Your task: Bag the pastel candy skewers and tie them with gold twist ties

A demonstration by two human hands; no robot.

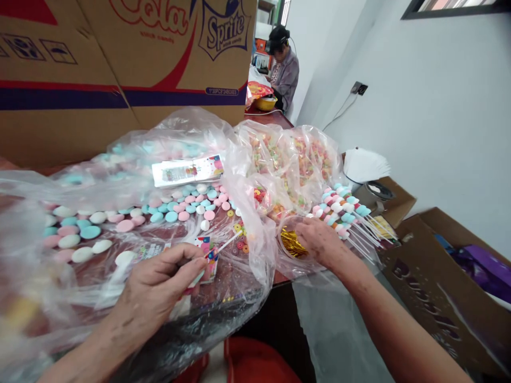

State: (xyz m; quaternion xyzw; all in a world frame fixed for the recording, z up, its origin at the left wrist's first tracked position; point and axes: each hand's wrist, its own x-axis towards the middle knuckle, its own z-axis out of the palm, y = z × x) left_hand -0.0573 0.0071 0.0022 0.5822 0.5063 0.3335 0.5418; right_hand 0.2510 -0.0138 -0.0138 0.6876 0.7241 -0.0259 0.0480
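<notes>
My left hand (162,284) is closed in a pinch on a white stick (230,242) that points up to the right. A small colourful printed wrapper (211,254) shows at its fingertips, partly hidden. My right hand (321,239) reaches over a round clear container of gold twist ties (292,242). Its fingers are curled together at the container's edge, and their tips are hidden. Pink, blue and white candies (171,216) lie loose on the plastic left of the container. Right of my right hand lies a bundle of candy skewers (343,210) on white sticks.
A large cardboard box (167,101) stands at the back left. Printed packets (187,171) rest on clear bags, beside bagged ring-shaped candies (287,154). Open cartons (433,298) and a tape roll (374,190) are at the right. Another person (284,72) works farther back.
</notes>
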